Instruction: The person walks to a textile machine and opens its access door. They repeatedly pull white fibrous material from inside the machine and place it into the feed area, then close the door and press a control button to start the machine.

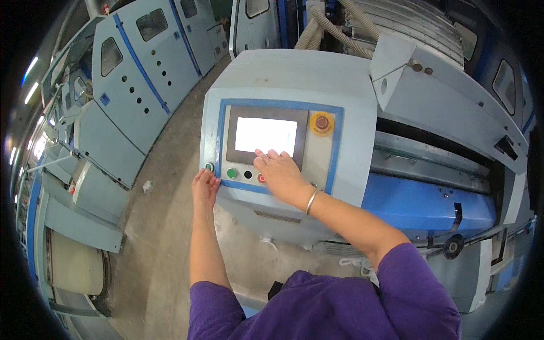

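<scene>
Purple sleeves [416,283] lead to bare forearms [348,224]. The right hand [276,173] slants leftward, fingers extended, over the lower edge of the control panel's [323,158] lit screen [263,131]; the left hand [205,186] points upward, half-curled at the leftmost button [209,166], its grip unclear.

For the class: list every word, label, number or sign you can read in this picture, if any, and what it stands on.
No text can be read here.
Display screen: washed out white, nothing legible.
Yellow collar around the red mushroom button: marks too small to read.
Blue plate on the cabinet door at left: too small to make out.
</scene>
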`<state>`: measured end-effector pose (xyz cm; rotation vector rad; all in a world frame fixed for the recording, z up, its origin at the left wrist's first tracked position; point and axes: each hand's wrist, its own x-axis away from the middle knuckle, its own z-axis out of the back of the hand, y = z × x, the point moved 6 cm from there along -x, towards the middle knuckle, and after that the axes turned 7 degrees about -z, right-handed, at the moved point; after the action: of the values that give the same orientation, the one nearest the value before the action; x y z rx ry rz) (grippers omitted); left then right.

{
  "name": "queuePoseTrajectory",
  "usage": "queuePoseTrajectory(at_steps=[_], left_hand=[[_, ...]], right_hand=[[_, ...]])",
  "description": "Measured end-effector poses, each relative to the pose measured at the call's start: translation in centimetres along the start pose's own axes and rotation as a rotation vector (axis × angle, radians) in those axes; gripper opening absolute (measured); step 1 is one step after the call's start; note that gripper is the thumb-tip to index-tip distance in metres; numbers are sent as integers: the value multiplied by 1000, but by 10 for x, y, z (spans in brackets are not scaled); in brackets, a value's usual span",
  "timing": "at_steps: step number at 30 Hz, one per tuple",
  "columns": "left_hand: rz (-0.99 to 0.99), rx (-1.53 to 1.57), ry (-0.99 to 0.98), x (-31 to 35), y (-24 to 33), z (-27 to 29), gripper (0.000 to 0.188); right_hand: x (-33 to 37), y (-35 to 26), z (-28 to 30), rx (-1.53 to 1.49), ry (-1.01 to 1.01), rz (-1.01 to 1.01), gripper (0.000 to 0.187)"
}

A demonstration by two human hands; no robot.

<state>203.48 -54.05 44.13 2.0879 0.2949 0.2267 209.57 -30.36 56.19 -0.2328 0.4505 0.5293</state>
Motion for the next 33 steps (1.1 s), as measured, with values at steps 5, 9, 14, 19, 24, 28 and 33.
queuePoseTrajectory(at_steps=[5, 9, 14, 19, 24, 28, 33], left_hand=[[-35, 33, -31, -3, -4, 5, 5], [-71, 0, -140, -13, -6, 15, 8], [-51, -113, -160, -42, -23, 35, 26], [-53, -147, -66, -68, -32, 65, 29], [-223, -293, -148, -74, -28, 82, 27], [-325, -685, -273, -76, -27, 90, 34], [-422, -809, -311, -36, -17, 59, 33]], right_hand=[[5, 0, -10, 33, 59, 18, 25], [-4, 2, -24, -122, 41, -119, 14], [14, -2, -6, -232, 83, -39, 17], [108, -6, 40, -504, 62, 126, 30], [224, 47, 36, -779, -68, -210, 24], [319, 126, 45, -874, -15, -603, 25], [441, 306, 102, -650, 315, -988, 26]])
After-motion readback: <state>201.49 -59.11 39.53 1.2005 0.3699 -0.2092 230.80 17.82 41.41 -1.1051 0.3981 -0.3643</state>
